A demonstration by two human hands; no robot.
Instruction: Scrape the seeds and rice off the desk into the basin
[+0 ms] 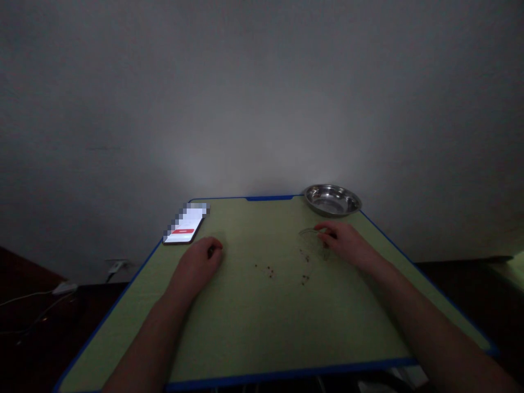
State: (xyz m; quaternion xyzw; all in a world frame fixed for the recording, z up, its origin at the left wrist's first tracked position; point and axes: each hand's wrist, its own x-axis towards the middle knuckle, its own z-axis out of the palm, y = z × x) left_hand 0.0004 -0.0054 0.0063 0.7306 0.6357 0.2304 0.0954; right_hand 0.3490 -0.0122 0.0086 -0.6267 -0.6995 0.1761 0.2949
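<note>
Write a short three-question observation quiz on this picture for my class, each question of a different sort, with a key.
1. Multiple choice: where on the green table does the stainless-steel bowl stand? (a) near left corner (b) middle (c) far right corner
2. True or false: the smartphone's screen is dark.
3. Short answer: small dark bits lie scattered between the two hands. Which hand is at the clear, curved-rimmed item?

Key:
1. (c)
2. False; the screen is lit.
3. The right hand.
</note>
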